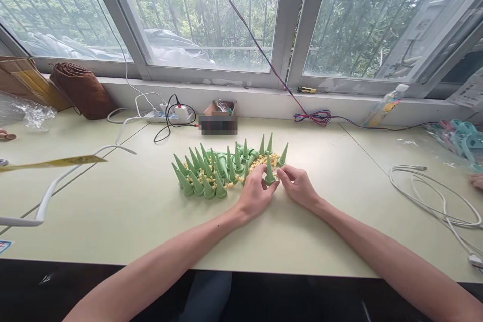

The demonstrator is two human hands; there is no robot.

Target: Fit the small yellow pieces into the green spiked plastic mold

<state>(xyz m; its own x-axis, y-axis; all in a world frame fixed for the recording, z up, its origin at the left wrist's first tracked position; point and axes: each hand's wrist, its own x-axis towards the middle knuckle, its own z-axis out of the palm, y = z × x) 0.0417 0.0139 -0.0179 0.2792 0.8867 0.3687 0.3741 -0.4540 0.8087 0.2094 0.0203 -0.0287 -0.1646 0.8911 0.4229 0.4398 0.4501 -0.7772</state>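
Note:
My left hand (258, 192) grips a green cone-shaped spike (269, 171) by its wide base, point upward. Close beside that base, my right hand (299, 186) has its thumb and forefinger pinched together; what is between them is too small to make out. Several more green spikes (209, 188) stand upright in a cluster left of my hands, and others lie on their sides behind. Small yellow plastic pieces (260, 162) are heaped among the spikes, partly hidden by my left hand. One upright spike (283, 155) stands just beyond my right fingers.
A power strip (166, 115) with cables and a small open box (222, 107) sit along the window wall. Coiled white cable (433, 196) lies right, near a leaning bottle (387, 105). Other people's fingers show at the left (6, 135) and right (477, 180) edges.

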